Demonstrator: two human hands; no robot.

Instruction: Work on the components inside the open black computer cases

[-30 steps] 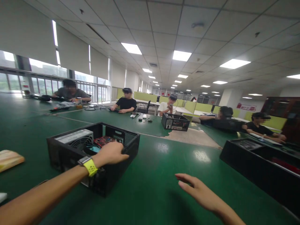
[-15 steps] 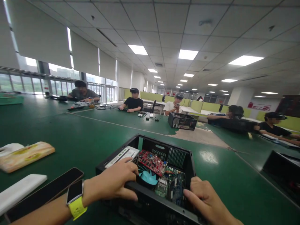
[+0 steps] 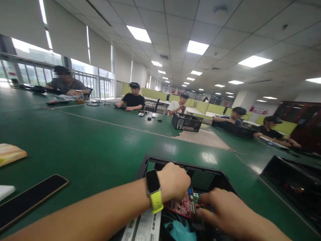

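Note:
A black computer case (image 3: 227,177) lies with its open side up in front of me. My left hand (image 3: 174,180), with a smartwatch (image 3: 153,182) at the wrist, reaches in over the red circuit board (image 3: 185,205). Its fingers curl down, and their tips are out of sight. At the board's right end is my right hand (image 3: 222,207), thumb and fingers apart beside small coloured wires. A turquoise fan (image 3: 181,230) is below the board. The labelled power supply (image 3: 147,226) sits at the left, partly under my left forearm.
A dark phone (image 3: 32,197), a white object (image 3: 6,192) and a patterned pack (image 3: 11,154) lie left on the green table (image 3: 95,147). Another open case (image 3: 291,187) is at the right. Across the table stands a further case (image 3: 187,122), with several people seated around.
My left hand has left the case's near edge and moved inward over the red board. My right hand has moved from the right rim to the board's end. The view has shifted.

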